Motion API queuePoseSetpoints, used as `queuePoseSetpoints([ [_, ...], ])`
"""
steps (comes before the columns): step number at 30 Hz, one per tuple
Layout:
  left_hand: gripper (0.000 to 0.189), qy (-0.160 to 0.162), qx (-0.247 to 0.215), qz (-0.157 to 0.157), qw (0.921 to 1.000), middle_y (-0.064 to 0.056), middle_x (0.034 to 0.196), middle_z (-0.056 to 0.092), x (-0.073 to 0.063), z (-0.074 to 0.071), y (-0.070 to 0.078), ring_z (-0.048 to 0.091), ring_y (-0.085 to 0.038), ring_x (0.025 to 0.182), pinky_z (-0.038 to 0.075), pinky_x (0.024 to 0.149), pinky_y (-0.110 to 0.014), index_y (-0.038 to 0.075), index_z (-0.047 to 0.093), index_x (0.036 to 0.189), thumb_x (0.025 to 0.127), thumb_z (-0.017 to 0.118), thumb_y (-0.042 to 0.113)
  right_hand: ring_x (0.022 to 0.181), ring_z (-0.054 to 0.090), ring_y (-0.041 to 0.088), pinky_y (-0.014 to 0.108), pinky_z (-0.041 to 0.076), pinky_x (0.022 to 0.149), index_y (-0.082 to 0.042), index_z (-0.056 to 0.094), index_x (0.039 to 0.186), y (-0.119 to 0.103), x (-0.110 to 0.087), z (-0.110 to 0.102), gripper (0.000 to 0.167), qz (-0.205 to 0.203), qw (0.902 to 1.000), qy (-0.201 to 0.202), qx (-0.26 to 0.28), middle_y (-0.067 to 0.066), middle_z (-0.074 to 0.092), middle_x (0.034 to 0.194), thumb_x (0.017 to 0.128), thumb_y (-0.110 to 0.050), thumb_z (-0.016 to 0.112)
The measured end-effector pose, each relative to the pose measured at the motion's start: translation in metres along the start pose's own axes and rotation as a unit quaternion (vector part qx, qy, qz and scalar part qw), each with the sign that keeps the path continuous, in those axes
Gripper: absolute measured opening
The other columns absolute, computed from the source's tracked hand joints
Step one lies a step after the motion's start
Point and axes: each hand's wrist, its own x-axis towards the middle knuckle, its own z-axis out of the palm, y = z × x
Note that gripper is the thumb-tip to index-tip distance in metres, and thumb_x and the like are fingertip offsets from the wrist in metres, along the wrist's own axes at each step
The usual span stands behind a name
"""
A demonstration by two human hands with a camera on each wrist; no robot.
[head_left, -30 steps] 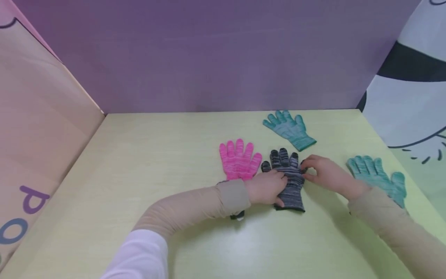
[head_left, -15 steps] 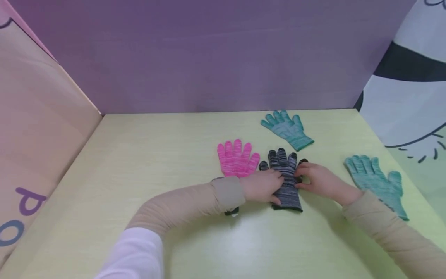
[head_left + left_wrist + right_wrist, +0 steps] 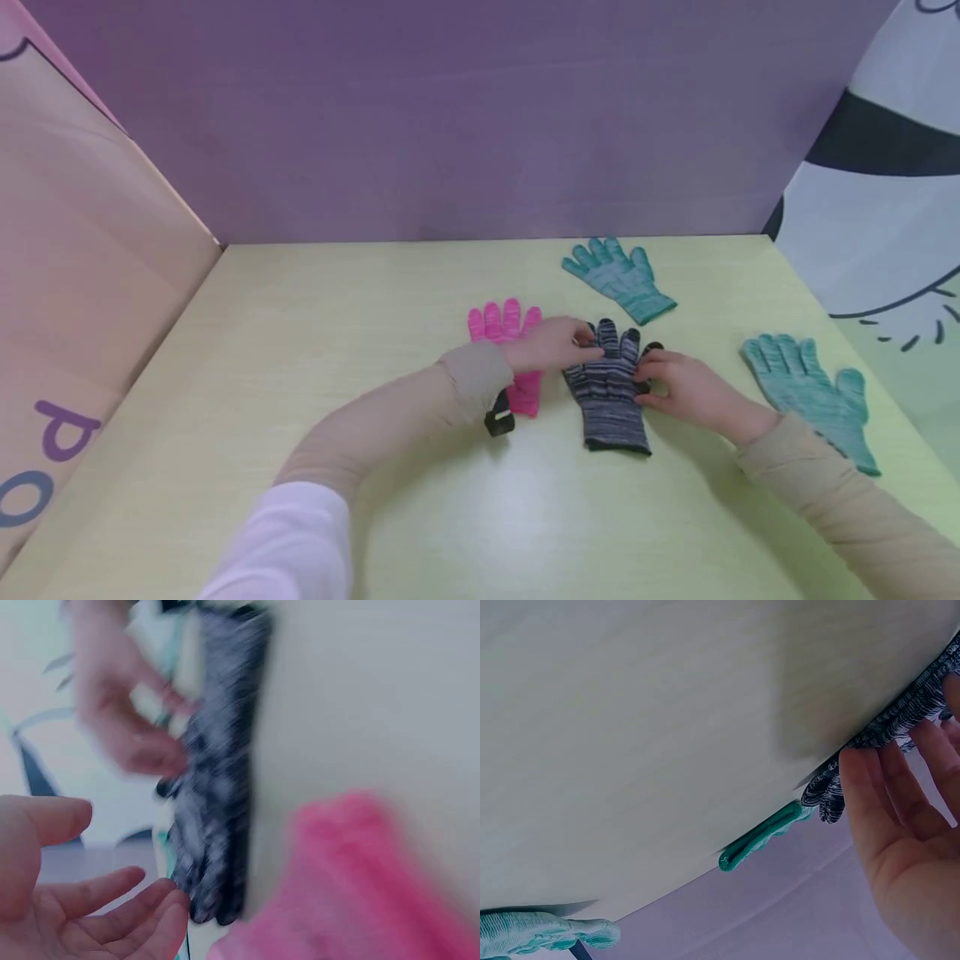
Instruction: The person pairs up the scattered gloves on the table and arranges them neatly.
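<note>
From where I stand, a charcoal knitted glove with black fingertips [image 3: 615, 408] lies flat on the pale wooden counter [image 3: 337, 333], right of the middle, its fingers toward the far edge and its cuff toward the near edge.

The person's right hand [image 3: 697, 387] is at the side of it facing the counter's right edge, thumb and forefinger curled in, their tips pinching the knit beside the glove's thumb.

The left hand [image 3: 551, 343] is at the opposite side, by the charcoal fingers, its own fingers loosely bent and the thumb well apart from them; I can't tell whether the fingertips touch the glove. The two hands are apart, with the charcoal glove between them.

Partly hidden under the left hand and its tan sleeve [image 3: 382, 417] is a bright pink glove [image 3: 528, 400], fingers also toward the far edge. A small black device [image 3: 498, 414] sits beneath that sleeve's cuff.

One teal glove [image 3: 622, 279] lies close to the far edge, fingers angled toward the far left corner. A paler teal glove [image 3: 810, 387] lies near the right edge, beyond the right forearm. A purple wall [image 3: 480, 125] rises behind the counter.
</note>
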Motion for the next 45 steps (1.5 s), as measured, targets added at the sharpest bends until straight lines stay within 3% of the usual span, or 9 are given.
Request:
queuePoseSetpoints([
  [5, 0.045, 0.036, -0.239, -0.084, 0.9668, -0.014, 0.132, 0.055, 0.023, -0.017, -0.007, 0.055, -0.024, 0.119, 0.048, 0.097, -0.030, 0.001, 0.050, 0.132, 0.097, 0.054, 0.028, 0.077, 0.061, 0.023, 0.042, 0.054, 0.073, -0.004, 0.070, 0.083, 0.001, 0.000, 0.002, 0.015, 0.002, 1.0000, 0.000, -0.002, 0.007, 0.062, 0.086, 0.072, -0.010, 0.078],
  [10, 0.049, 0.020, -0.495, -0.150, 0.8558, -0.026, 0.143, 0.039, 0.048, -0.030, -0.012, 0.041, -0.033, 0.133, 0.040, 0.107, -0.034, 0.000, 0.037, 0.142, 0.099, 0.049, 0.019, 0.077, 0.061, 0.023, 0.041, 0.054, 0.073, -0.004, 0.070, 0.083, 0.002, 0.001, 0.004, 0.015, -0.003, 1.0000, -0.001, -0.006, 0.006, 0.062, 0.086, 0.073, -0.010, 0.078],
  [16, 0.056, 0.046, -0.599, -0.210, 0.7713, -0.028, 0.146, 0.031, 0.071, -0.040, -0.009, 0.036, -0.034, 0.135, 0.039, 0.108, -0.035, 0.011, 0.028, 0.149, 0.098, 0.050, 0.017, 0.075, 0.060, 0.020, 0.039, 0.054, 0.071, -0.004, 0.071, 0.083, 0.001, 0.002, 0.002, 0.014, -0.010, 0.9999, -0.002, -0.005, 0.003, 0.060, 0.084, 0.073, -0.011, 0.078],
  [20, 0.063, 0.075, -0.619, -0.229, 0.7479, -0.030, 0.143, 0.033, 0.115, -0.026, -0.033, 0.042, -0.038, 0.129, 0.047, 0.100, -0.038, 0.016, 0.033, 0.146, 0.090, 0.062, 0.021, 0.074, 0.060, 0.019, 0.038, 0.054, 0.070, -0.005, 0.071, 0.084, 0.001, 0.002, 0.001, 0.014, -0.008, 0.9999, -0.007, -0.002, 0.002, 0.059, 0.083, 0.074, -0.012, 0.078],
  [23, 0.066, 0.064, -0.602, -0.227, 0.7632, -0.025, 0.146, 0.032, 0.142, -0.013, -0.050, 0.042, -0.034, 0.128, 0.049, 0.096, -0.038, 0.017, 0.036, 0.144, 0.086, 0.067, 0.025, 0.075, 0.061, 0.019, 0.038, 0.054, 0.071, -0.005, 0.071, 0.084, 0.001, 0.002, 0.002, 0.014, -0.001, 0.9999, -0.013, 0.005, 0.002, 0.060, 0.084, 0.074, -0.012, 0.078],
  [27, 0.059, 0.004, -0.405, -0.175, 0.8976, -0.005, 0.155, 0.027, 0.134, -0.014, -0.038, 0.043, -0.021, 0.128, 0.042, 0.103, -0.035, 0.022, 0.031, 0.148, 0.095, 0.055, 0.027, 0.075, 0.061, 0.020, 0.038, 0.054, 0.071, -0.005, 0.071, 0.084, 0.001, 0.000, 0.003, 0.015, -0.004, 0.9999, -0.007, 0.010, 0.002, 0.060, 0.083, 0.073, -0.011, 0.079],
  [30, 0.055, -0.028, -0.189, -0.138, 0.9717, 0.006, 0.156, 0.025, 0.142, -0.017, -0.035, 0.037, -0.017, 0.135, 0.035, 0.110, -0.035, 0.026, 0.026, 0.150, 0.099, 0.045, 0.036, 0.074, 0.060, 0.020, 0.038, 0.054, 0.070, -0.005, 0.071, 0.083, 0.000, 0.001, 0.002, 0.014, -0.013, 0.9999, 0.005, 0.006, 0.002, 0.059, 0.083, 0.072, -0.011, 0.079],
  [36, 0.059, -0.103, 0.058, -0.118, 0.9860, 0.019, 0.156, 0.014, 0.181, -0.012, -0.049, 0.010, -0.006, 0.145, 0.011, 0.119, -0.029, 0.037, 0.016, 0.150, 0.096, 0.036, 0.053, 0.075, 0.061, 0.020, 0.038, 0.054, 0.071, -0.006, 0.071, 0.083, 0.001, 0.000, 0.004, 0.015, -0.017, 0.9996, 0.016, 0.013, 0.002, 0.060, 0.083, 0.072, -0.011, 0.079],
  [45, 0.043, -0.074, 0.164, -0.168, 0.9692, 0.004, 0.154, 0.027, 0.108, -0.029, 0.020, 0.009, -0.023, 0.145, 0.015, 0.116, -0.032, 0.026, 0.039, 0.142, 0.101, 0.030, 0.035, 0.075, 0.060, 0.019, 0.037, 0.054, 0.070, -0.007, 0.070, 0.081, 0.004, -0.005, 0.006, 0.015, -0.032, 0.9985, 0.041, 0.015, 0.001, 0.059, 0.083, 0.070, -0.010, 0.080],
])
